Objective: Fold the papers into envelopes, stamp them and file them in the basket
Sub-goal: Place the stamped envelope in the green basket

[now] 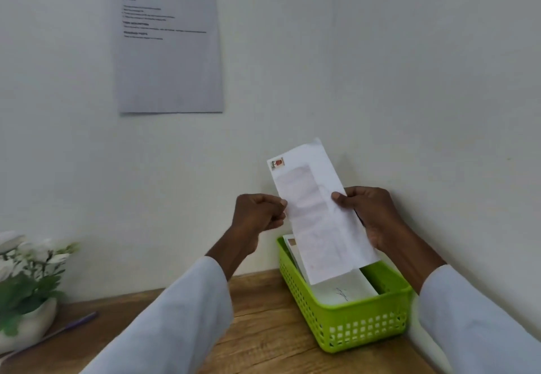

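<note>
The folded white paper envelope (319, 212), stamped at its upper corner, is pinched at its left edge by the left hand (257, 215) and gripped at its right edge by the right hand (371, 218). Its long axis is held steeply upright, lower end just above the lime-green perforated plastic basket (363, 326), which already holds envelopes. The basket stands far right on the wooden table (263, 329), against the white wall.

A plain white wall (409, 66) is seen behind a wooden table (263, 329), its grain running across the top. A printed sheet (168, 42) is fixed flat to the wall, its text too blurred to be read. White flowers in a white pot (26, 285) are set at the table's left edge, under soft, even light
</note>
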`<state>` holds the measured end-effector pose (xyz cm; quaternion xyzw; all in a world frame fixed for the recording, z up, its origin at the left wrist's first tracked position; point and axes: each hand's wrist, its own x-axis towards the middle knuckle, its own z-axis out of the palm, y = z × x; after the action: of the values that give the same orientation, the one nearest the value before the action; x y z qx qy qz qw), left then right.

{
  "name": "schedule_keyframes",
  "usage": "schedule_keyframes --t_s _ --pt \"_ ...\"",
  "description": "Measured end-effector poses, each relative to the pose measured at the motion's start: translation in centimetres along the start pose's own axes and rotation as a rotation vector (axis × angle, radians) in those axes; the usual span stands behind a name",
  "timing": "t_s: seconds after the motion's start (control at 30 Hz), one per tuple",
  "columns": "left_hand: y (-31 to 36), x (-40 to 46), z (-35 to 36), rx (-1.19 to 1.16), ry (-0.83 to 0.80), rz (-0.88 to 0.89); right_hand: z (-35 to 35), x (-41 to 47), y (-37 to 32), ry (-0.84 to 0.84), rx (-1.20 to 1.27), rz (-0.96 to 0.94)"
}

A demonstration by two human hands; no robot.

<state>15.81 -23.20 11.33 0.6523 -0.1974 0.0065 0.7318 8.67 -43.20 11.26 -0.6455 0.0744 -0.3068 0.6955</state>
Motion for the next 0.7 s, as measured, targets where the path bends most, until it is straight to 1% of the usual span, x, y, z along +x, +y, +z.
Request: schedule_keyframes --t_s 0.17,0.33,0.4,0.47,0.57,0.63,0.7 --pt "-4.1 0.4 2.2 0.029 0.052 -0.070 -0.4 1.1 2.4 -0.009 -0.078 0.023" --pt "-6.5 1.1 2.3 0.067 0.090 -0.153 -0.8 1.5 4.6 0.006 -0.253 0.013" --pt "-7.3 1.5 1.9 0.112 0.106 -0.182 -0.8 1.8 5.4 0.037 -0.455 -0.037" --pt "-7.9 1.7 1.6 0.197 0.114 -0.193 -0.6 1.7 5.9 0.091 -0.727 -0.089" --pt "-8.6 1.7 2.0 0.360 0.104 -0.150 -0.6 1.0 6.4 0.099 -1.100 -0.101" --pt "-8.7 1.5 2.6 0.524 0.127 -0.105 -0.9 0.7 7.0 0.084 -1.228 -0.090" --pt "-8.7 1.3 3.0 0.692 0.155 -0.071 -1.2 0.5 7.5 0.062 -1.290 -0.076"
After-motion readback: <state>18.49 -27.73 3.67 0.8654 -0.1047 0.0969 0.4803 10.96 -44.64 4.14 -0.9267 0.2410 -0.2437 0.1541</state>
